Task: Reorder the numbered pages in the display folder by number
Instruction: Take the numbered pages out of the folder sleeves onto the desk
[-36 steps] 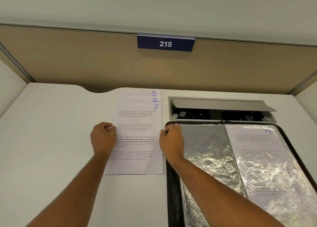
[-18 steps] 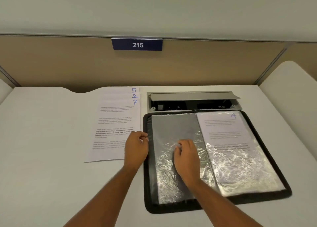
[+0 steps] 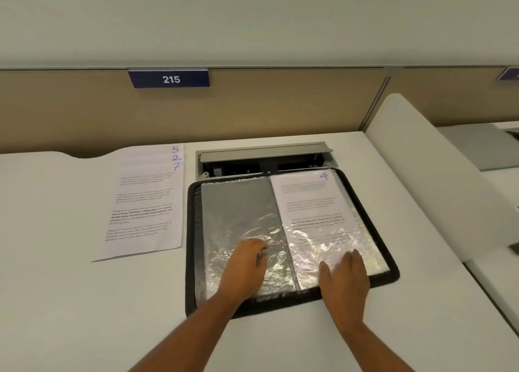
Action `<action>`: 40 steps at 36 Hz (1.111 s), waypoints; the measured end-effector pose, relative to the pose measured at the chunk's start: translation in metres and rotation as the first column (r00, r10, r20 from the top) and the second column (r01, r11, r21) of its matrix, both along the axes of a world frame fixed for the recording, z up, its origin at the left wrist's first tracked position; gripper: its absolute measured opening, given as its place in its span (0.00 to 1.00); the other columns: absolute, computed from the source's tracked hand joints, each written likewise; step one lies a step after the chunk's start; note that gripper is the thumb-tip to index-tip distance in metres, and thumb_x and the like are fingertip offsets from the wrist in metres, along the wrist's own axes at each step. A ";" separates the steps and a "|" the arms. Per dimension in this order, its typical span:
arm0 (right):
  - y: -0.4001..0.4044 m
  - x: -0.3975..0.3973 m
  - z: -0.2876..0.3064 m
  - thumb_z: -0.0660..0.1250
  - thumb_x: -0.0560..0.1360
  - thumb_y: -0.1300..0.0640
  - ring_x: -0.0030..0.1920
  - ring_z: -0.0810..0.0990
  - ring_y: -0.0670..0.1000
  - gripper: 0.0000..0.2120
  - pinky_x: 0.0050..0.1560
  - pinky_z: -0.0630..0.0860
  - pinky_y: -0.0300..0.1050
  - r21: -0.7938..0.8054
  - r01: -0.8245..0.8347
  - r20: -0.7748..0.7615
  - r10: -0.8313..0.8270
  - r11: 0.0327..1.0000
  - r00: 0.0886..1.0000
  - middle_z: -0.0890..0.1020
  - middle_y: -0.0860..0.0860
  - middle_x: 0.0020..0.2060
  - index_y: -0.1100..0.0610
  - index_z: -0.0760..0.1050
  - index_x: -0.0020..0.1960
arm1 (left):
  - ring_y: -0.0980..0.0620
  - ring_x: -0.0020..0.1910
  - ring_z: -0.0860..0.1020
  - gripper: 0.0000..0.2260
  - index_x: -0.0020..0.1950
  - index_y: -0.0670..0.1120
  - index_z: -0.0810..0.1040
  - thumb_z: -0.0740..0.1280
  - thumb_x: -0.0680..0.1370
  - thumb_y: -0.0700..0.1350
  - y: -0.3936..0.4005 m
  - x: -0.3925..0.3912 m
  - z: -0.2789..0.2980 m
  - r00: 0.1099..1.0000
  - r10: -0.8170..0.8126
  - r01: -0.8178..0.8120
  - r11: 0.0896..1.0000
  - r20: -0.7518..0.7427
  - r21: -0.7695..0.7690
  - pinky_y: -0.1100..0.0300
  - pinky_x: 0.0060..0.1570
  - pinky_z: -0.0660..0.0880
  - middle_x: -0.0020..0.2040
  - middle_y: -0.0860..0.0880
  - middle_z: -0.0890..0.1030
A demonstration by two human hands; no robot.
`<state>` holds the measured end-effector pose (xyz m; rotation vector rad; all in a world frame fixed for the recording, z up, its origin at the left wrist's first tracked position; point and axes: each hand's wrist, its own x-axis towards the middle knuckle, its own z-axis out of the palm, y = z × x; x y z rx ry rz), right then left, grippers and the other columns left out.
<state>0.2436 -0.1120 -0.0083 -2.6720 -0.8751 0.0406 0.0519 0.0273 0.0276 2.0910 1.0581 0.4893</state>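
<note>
The left hand rests with loosely curled fingers on the empty crinkled sleeve; whether it pinches the plastic I cannot tell. The right hand lies flat, fingers straight, on the sleeve holding page 4. The folder lies open on the bench, beside the loose pages marked 5, 2, 7. The slippery plastic could crease or tear, and those fanned pages could be nudged.

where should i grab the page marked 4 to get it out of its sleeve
Probably at its top edge, coming from the far side of the folder: page 4 lies flat under crinkled plastic, and the right hand rests on its near end.
</note>
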 end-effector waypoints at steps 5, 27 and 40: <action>-0.030 0.023 -0.011 0.66 0.79 0.41 0.77 0.62 0.66 0.38 0.73 0.64 0.66 -0.086 0.087 0.083 -0.080 0.992 0.993 0.67 0.68 0.74 0.73 0.68 0.72 | 0.61 0.56 0.72 0.08 0.59 0.52 0.82 0.66 0.82 0.48 -0.015 0.008 -0.014 0.988 -0.054 0.072 0.990 -0.147 0.119 0.68 0.60 0.68 0.60 0.57 0.79; -0.003 -0.047 0.003 0.73 0.77 0.59 0.63 0.81 0.61 0.42 0.60 0.81 0.55 0.173 -0.739 0.126 0.730 0.651 0.672 0.61 0.62 0.80 0.46 0.54 0.83 | 0.54 0.52 0.80 0.31 0.71 0.53 0.66 0.64 0.75 0.70 -0.022 0.040 0.044 0.913 0.400 -0.337 0.850 0.079 -0.405 0.59 0.49 0.77 0.55 0.55 0.77; -0.007 -0.055 0.018 0.60 0.85 0.52 0.55 0.79 0.52 0.27 0.58 0.79 0.52 0.286 -0.652 -0.005 0.681 0.703 0.732 0.82 0.51 0.57 0.52 0.58 0.82 | 0.48 0.46 0.82 0.24 0.73 0.45 0.67 0.67 0.77 0.35 0.004 -0.018 0.027 0.764 0.640 -0.622 0.697 -0.083 -0.357 0.60 0.37 0.78 0.51 0.52 0.77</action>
